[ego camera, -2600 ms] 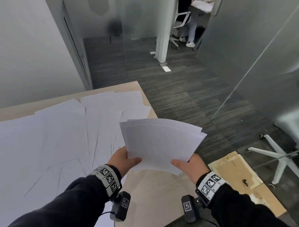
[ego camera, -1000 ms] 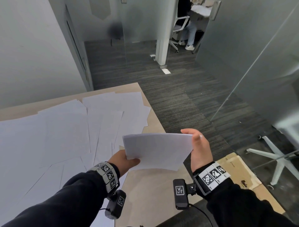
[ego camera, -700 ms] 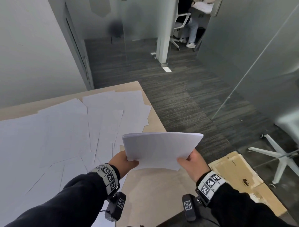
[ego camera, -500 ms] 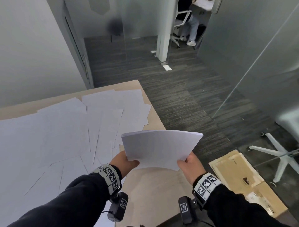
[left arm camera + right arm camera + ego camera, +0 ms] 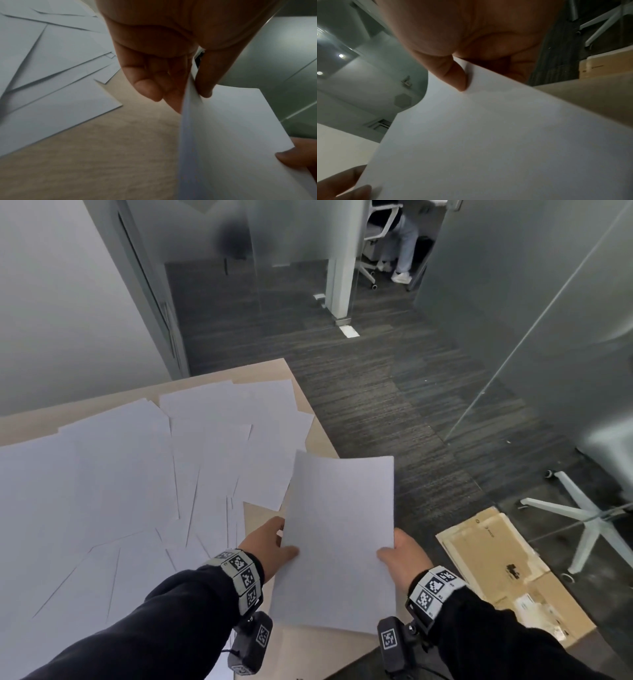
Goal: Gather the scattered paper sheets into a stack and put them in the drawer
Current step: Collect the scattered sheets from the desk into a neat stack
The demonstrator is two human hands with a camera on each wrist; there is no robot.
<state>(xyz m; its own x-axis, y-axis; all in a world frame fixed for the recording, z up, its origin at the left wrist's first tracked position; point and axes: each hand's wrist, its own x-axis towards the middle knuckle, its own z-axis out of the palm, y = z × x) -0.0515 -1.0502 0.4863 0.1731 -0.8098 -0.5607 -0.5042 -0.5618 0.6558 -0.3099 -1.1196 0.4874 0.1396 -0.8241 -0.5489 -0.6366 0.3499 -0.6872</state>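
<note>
A light wooden table [image 5: 322, 440] stands in a glass-walled office with dark carpet, its right edge beside flattened cardboard [image 5: 496, 570] on the floor. Above the table's near right corner, the left hand [image 5: 265, 546] pinches the left edge of a squared stack of paper [image 5: 339, 539], thumb on top and fingers beneath. The right hand [image 5: 404, 556] pinches the opposite edge the same way. The stack is held clear of the table, long side running away from the person.

The task looks only partly done: a first batch is gathered and squared, yet many scattered sheets [image 5: 120, 474] overlap across the table to the left. No drawer shows in any view.

The left wrist view shows the stack's edge between thumb and fingers [image 5: 149, 88], which the head view hides. The right wrist view shows the thumb [image 5: 453, 75] pressing the top sheet, plus ceiling lights.
</note>
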